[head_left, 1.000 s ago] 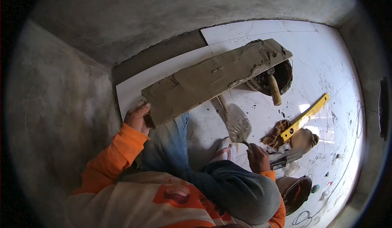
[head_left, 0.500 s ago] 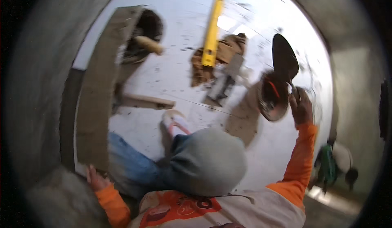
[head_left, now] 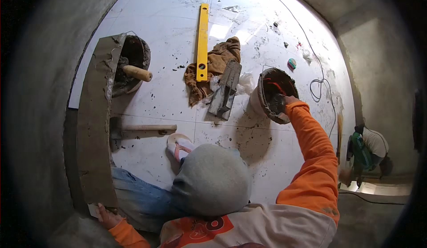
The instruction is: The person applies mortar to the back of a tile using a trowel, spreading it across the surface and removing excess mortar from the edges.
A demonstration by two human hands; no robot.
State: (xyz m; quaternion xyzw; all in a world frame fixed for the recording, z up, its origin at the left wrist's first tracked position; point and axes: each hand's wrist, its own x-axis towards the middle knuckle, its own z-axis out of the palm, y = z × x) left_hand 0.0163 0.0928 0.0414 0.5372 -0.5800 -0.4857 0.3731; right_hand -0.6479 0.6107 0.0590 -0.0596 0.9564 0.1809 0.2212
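My right hand (head_left: 291,100) reaches into a mortar-stained bucket (head_left: 258,101) on the right, closed on the handle of a dark, round-bladed scoop (head_left: 277,104). Part of the scoop and my fingertips are hidden inside the bucket. At the lower left, my left hand (head_left: 109,217) closes round the near end of a long grey, mortar-smeared plank (head_left: 94,137). A small pale edge (head_left: 93,210) shows beside those fingers; I cannot tell what it is. The plank stretches away from me along the left wall and overlaps a second bucket (head_left: 144,54), from which a wooden handle (head_left: 138,73) sticks out.
A hammer (head_left: 149,127) lies by the plank. On the white tiled floor are a yellow spirit level (head_left: 202,39), a brown cloth (head_left: 224,54), a grey metal trowel (head_left: 226,88), a tape measure (head_left: 292,63) and a cable (head_left: 307,43). Another person (head_left: 371,146) bends at the far right.
My right hand has lowered the scoop from above the bucket's far rim down into it. My left hand stays at the plank's near end. The view has shifted.
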